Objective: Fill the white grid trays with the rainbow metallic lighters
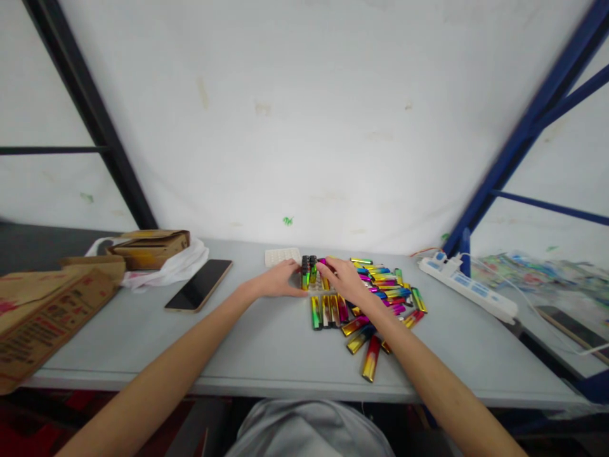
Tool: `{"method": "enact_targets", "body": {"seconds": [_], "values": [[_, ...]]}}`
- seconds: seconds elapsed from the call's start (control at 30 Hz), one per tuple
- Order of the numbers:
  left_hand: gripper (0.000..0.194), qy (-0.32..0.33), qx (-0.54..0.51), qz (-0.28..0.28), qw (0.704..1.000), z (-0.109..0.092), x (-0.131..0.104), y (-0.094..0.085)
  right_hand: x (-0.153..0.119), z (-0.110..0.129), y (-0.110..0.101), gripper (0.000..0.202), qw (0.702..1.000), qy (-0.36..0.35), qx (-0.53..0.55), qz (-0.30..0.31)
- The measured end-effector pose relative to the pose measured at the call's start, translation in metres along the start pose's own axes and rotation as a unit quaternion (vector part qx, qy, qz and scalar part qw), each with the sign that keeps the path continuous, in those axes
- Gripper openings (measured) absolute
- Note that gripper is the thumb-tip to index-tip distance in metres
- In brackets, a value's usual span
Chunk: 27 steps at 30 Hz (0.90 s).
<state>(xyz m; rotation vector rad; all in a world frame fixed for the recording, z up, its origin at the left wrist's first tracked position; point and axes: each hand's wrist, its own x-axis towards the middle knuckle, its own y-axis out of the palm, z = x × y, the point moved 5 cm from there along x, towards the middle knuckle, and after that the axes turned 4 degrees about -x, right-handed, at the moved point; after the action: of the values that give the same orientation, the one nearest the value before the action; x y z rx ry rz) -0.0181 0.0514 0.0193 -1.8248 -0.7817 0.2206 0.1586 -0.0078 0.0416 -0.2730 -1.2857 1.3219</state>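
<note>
Several shiny metallic-coloured lighters (305, 278) with black tops stand upright in a small pale tray (314, 287). My left hand (278, 279) is round the left end of this tray, its thumb at the near corner and its fingers at the far side. Over the tray's right side, my right hand (346, 279) has its fingertips closed at a lighter, which they partly hide. A short row of lighters (328, 311) lies flat just in front of the tray. To the right spreads a loose pile of lighters (392, 293) in gold, magenta, blue and green, partly behind my right forearm.
A second pale tray (281, 255) with round hollows lies behind my left hand. Further left are a dark phone (200, 285), a white plastic bag (190, 257) and cardboard boxes (57, 304). A white power strip (469, 287) with cables lies at the right, beside a blue metal frame (514, 152).
</note>
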Motion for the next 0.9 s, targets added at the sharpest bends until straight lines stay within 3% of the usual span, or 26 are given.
{"method": "enact_targets", "body": {"seconds": [0.17, 0.43, 0.57, 0.77, 0.9], "values": [[0.069, -0.003, 0.007, -0.004, 1.000, 0.002, 0.001, 0.001, -0.002, -0.010, 0.014, 0.043, 0.998, -0.004, 0.047, 0.048], [0.069, -0.001, 0.013, -0.007, 1.000, -0.001, 0.002, 0.001, -0.002, 0.001, 0.019, 0.022, 0.991, -0.071, -0.085, 0.073], [0.070, -0.003, 0.009, -0.011, 1.000, 0.000, 0.001, 0.001, -0.005, -0.002, 0.021, 0.022, 0.982, -0.075, -0.151, 0.085], [0.066, -0.005, 0.003, -0.008, 1.000, 0.001, 0.002, 0.001, -0.004, -0.012, -0.004, 0.033, 0.992, -0.087, -0.050, 0.075], [0.067, -0.015, 0.002, -0.008, 1.000, 0.002, 0.002, 0.001, -0.003, -0.054, -0.025, 0.038, 0.994, -0.030, -0.107, 0.009]]}}
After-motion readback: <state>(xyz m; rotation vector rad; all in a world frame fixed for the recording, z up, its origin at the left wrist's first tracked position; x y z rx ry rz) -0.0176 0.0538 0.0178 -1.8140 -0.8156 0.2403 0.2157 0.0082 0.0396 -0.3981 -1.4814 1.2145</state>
